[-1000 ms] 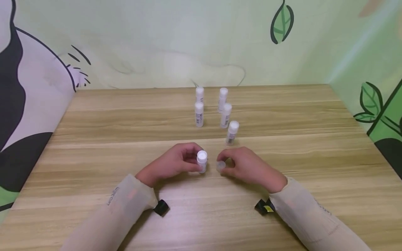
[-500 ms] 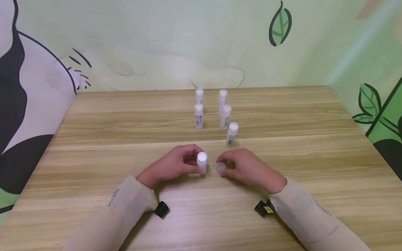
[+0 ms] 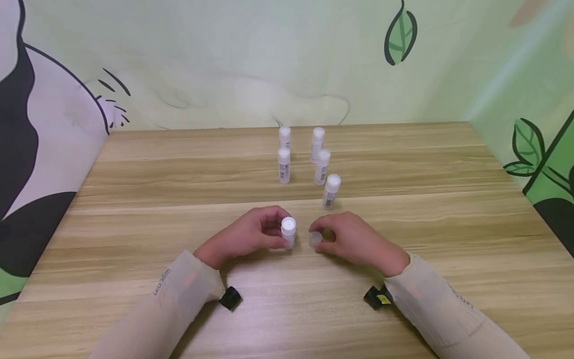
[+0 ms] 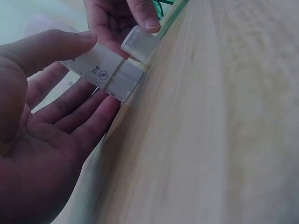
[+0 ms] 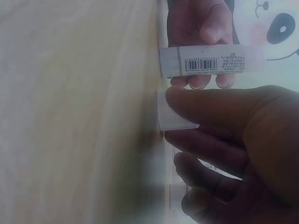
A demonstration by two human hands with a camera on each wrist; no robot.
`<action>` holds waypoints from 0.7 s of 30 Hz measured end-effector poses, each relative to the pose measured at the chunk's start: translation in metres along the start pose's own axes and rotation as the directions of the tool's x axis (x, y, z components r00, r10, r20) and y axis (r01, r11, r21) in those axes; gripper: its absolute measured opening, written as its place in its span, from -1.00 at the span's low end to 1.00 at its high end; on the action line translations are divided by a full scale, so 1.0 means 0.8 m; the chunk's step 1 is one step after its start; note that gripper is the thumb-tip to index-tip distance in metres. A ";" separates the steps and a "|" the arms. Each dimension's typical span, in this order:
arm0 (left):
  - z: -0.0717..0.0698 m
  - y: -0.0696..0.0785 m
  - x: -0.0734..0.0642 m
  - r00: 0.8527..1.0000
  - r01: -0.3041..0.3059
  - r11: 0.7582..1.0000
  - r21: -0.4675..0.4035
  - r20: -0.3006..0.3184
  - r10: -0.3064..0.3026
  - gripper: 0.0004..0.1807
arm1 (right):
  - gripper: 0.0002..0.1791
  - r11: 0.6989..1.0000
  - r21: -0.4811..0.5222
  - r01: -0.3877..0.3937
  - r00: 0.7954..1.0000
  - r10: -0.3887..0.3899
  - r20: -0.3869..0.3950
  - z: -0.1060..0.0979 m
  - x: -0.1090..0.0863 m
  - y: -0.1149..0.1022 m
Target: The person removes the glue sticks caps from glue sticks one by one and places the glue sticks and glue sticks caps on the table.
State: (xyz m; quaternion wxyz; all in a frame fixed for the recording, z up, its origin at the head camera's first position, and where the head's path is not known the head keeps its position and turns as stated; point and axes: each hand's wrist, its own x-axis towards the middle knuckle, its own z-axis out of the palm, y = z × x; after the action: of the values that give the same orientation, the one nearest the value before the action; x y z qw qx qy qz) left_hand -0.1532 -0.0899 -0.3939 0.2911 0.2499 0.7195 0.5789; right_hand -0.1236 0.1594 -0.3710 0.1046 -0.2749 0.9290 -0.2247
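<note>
My left hand (image 3: 251,232) holds an uncapped white glue stick (image 3: 288,234) upright on the table, thumb on the near side and fingers on the far side. Print reading 21g shows on its label (image 4: 100,72) in the left wrist view. A short way to the right, my right hand (image 3: 352,237) pinches a small translucent cap (image 3: 315,240) between thumb and index finger. The cap (image 5: 175,114) is at table level in the right wrist view, apart from the glue stick (image 5: 205,59). The right hand's other fingers are loosely bent.
Several capped glue sticks stand upright further back: two in a left column (image 3: 284,167) and others in a right column, the nearest one (image 3: 331,192) just beyond my right hand. A wood-grain table (image 3: 157,169) meets a painted wall (image 3: 224,60) behind.
</note>
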 end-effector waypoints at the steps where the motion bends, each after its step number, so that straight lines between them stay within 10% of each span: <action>1: -0.001 0.000 -0.001 1.000 -0.005 1.000 0.000 0.011 0.005 -0.63 | -0.64 1.000 0.000 0.009 1.000 -0.009 0.001 0.000 0.000 0.000; 21: -0.021 -0.002 0.025 0.996 -0.056 0.996 0.064 -0.058 0.060 -0.52 | -0.48 0.999 -0.023 0.047 0.999 -0.047 -0.007 -0.007 -0.003 -0.002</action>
State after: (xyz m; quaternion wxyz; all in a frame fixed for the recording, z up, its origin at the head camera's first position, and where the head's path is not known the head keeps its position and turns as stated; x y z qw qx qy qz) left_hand -0.1790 -0.0880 -0.3952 0.2444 0.2622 0.7379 0.5718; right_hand -0.1224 0.1617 -0.3648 0.0927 -0.2968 0.9252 -0.2177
